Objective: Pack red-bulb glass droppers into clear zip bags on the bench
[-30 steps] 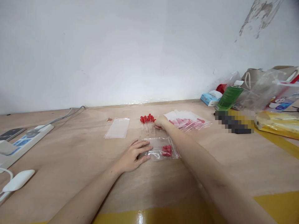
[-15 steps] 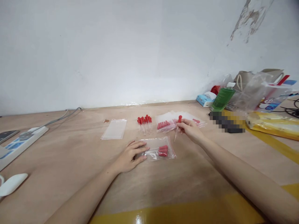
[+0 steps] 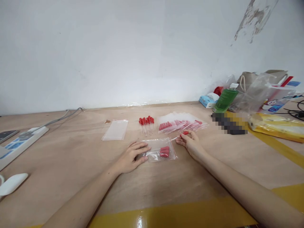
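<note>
Yellow tape [image 3: 152, 215] crosses the tabletop [image 3: 152, 186] nearest the wearer. Beyond it, a left hand [image 3: 133, 157], fingers loosely spread and gripping nothing, rests its fingertips on one end of a clear bag [image 3: 154, 144] with red-bulbed droppers inside. Across from it, a right hand [image 3: 193, 145] pinches another dropper [image 3: 184, 133] between closed fingers, its tip at the bag's red-lined edge; whether it has entered cannot be told. The step in hand looks like loading the bag. The next move appears to call for a level slide through the mouth, whose flat-lying film could snag the tip. Just past the right hand lie filled bags [image 3: 175, 116], close enough to brush. Loose droppers [image 3: 146, 122] sit bunched to their left, then flat bags [image 3: 116, 129]. Farther back at right stand a green bottle [image 3: 226, 99] and tissues [image 3: 207, 102], before a white wall [image 3: 118, 57].
</note>
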`<action>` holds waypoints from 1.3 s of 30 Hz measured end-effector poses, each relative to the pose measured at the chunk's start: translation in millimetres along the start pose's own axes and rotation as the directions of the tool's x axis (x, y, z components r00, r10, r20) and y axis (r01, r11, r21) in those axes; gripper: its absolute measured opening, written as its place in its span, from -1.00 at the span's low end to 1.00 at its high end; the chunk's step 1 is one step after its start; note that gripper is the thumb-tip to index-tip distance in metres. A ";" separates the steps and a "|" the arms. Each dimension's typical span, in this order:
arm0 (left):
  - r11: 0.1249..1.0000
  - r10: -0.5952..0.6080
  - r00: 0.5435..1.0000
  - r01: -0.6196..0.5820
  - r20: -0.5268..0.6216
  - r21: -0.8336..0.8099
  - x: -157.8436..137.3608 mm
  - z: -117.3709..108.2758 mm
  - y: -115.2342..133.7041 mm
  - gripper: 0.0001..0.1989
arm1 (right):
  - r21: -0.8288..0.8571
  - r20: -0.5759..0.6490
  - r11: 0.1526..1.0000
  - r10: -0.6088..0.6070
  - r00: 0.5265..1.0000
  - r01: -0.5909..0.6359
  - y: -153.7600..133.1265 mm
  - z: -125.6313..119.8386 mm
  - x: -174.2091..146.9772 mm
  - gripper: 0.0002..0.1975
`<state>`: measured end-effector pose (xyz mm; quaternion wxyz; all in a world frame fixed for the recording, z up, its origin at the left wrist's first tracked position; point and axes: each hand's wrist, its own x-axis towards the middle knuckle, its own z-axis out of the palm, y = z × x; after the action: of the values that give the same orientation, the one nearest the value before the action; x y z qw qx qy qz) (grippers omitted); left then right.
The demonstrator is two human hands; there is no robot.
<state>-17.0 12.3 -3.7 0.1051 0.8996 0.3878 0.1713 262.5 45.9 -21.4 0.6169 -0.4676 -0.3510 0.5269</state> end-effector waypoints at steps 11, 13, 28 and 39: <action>1.000 -0.011 0.999 0.011 -0.035 0.003 -1.1 -1.3 2.3 -0.41 | -0.666 0.363 0.621 -0.213 0.907 0.413 2.6 -5.7 -3.6 -0.79; 1.000 -0.014 1.000 0.014 -0.027 0.011 -0.9 -1.3 2.2 -0.42 | -0.667 0.433 0.571 -0.225 0.873 0.479 0.8 -4.2 -3.5 -0.82; 1.000 0.003 0.999 -0.003 -0.033 0.004 0.5 -1.5 3.1 -0.44 | -0.511 0.536 0.756 -0.092 0.839 0.410 6.4 4.5 -3.5 -0.72; 1.000 -0.006 0.999 0.006 -0.036 -0.006 0.3 -1.4 3.7 -0.45 | -0.495 0.532 0.777 -0.084 0.842 0.390 4.1 8.6 -11.3 -0.82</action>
<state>-14.9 10.1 -1.1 0.1014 0.8948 0.3918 0.1884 251.0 36.7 -21.8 0.3983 -0.4381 -0.6955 0.4070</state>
